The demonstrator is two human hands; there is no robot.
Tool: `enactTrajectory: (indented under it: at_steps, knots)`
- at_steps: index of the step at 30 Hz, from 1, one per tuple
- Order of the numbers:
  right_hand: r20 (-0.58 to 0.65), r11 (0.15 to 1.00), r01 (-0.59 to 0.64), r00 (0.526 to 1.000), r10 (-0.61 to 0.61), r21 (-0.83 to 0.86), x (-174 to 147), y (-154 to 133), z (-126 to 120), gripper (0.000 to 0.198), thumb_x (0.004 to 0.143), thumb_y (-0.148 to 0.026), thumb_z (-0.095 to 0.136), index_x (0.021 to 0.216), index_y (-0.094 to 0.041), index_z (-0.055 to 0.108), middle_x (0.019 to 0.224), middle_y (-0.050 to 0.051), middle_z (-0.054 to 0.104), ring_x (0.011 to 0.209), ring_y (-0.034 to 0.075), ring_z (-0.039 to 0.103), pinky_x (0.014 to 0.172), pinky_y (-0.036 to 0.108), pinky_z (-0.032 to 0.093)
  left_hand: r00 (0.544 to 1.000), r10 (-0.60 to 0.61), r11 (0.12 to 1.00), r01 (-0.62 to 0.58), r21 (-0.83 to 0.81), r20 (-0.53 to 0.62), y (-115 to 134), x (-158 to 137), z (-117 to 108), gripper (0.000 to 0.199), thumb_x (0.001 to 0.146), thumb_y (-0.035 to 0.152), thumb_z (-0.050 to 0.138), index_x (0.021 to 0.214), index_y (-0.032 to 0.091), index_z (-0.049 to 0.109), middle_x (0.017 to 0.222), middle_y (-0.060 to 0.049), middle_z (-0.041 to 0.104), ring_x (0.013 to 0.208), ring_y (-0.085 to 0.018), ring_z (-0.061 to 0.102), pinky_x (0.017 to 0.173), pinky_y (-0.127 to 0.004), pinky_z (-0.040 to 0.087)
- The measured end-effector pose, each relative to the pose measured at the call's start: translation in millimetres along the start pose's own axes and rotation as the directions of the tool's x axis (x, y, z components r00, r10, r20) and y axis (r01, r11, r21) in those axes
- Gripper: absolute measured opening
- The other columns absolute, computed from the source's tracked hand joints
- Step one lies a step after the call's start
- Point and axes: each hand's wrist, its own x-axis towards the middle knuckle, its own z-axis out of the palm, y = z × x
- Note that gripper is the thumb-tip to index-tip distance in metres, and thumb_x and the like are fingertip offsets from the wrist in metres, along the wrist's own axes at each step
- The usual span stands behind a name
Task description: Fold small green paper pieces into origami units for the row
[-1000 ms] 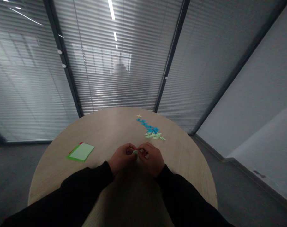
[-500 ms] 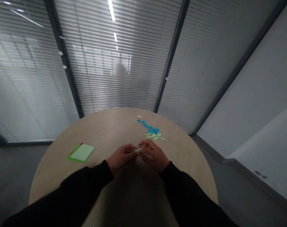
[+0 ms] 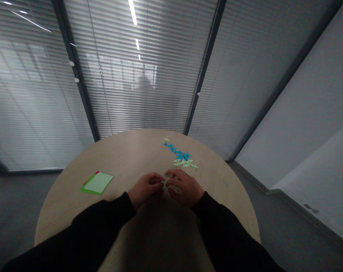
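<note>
A small piece of pale green folded paper (image 3: pixel 163 185) shows between my two hands, mostly covered by fingers. My left hand (image 3: pixel 147 187) pinches it between thumb and forefinger. From the other side, the curled fingers of my right hand (image 3: pixel 184 187) close on its edge. Just beyond the right hand lies a cluster of pale green folded paper pieces (image 3: pixel 185 163). Behind them a row of blue folded paper pieces (image 3: pixel 175 151) runs back toward a single yellow folded paper piece (image 3: pixel 166 139).
A stack of paper sheets (image 3: pixel 99 183), pale green over brighter green with a red corner, rests at the left of the round wooden table (image 3: pixel 126 151). Glass panels with blinds (image 3: pixel 148 109) stand behind the table, and a white wall (image 3: pixel 301 124) at right.
My right hand has shifted slightly right and its fingers have moved on the pale green paper, which now looks more upright. The left hand has stayed almost still.
</note>
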Motion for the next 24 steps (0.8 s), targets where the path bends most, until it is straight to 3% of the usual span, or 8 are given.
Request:
enactTrajectory:
  at_steps: [6, 11, 19, 24]
  knots:
    - [-0.010, 0.991, -0.072, 0.997, 0.074, 0.110, -0.6, 3.8, 1.5, 0.010, 0.082, -0.026, 0.063, 0.092, -0.024, 0.066, 0.111, 0.008, 0.064, 0.099, 0.021, 0.060, 0.087, 0.037, 0.049, 1.000, 0.027, 0.999, -0.027, -0.032, 0.004, 0.0, -1.0, 1.5, 0.035, 0.069, 0.036, 0.078, 0.090, 0.015, 0.062, 0.074, -0.001, 0.066, 0.064, -0.013, 0.063, 0.062, -0.025, 0.047]
    - [0.058, 0.919, -0.204, 0.979, 0.196, 0.337, 1.7, 0.8, 3.2, 0.015, 0.091, -0.035, 0.056, 0.093, -0.022, 0.064, 0.092, 0.004, 0.067, 0.076, 0.015, 0.063, 0.069, 0.027, 0.051, 1.000, 0.012, 0.999, -0.013, -0.045, -0.008, 2.4, -3.9, 1.7, 0.038, 0.069, 0.040, 0.078, 0.093, 0.015, 0.062, 0.081, -0.004, 0.068, 0.069, -0.015, 0.066, 0.066, -0.028, 0.050]
    - [0.043, 0.969, -0.123, 0.992, 0.117, 0.213, 3.7, 2.2, 2.6, 0.015, 0.094, -0.024, 0.049, 0.087, -0.021, 0.062, 0.090, 0.006, 0.068, 0.088, 0.020, 0.062, 0.082, 0.034, 0.047, 1.000, 0.027, 0.998, -0.027, 0.050, 0.008, 5.1, -6.5, 1.6, 0.038, 0.070, 0.035, 0.079, 0.096, 0.014, 0.063, 0.082, -0.004, 0.069, 0.067, -0.014, 0.062, 0.064, -0.027, 0.048]
    - [0.065, 0.919, -0.250, 0.968, 0.242, 0.305, 2.3, 0.1, 1.9, 0.014, 0.091, -0.029, 0.053, 0.088, -0.020, 0.063, 0.084, 0.005, 0.068, 0.077, 0.018, 0.062, 0.072, 0.030, 0.048, 0.999, 0.046, 0.991, -0.046, 0.127, 0.000, 6.2, -6.8, 0.7, 0.034, 0.067, 0.027, 0.080, 0.095, 0.014, 0.065, 0.087, -0.005, 0.070, 0.074, -0.016, 0.064, 0.068, -0.027, 0.048]
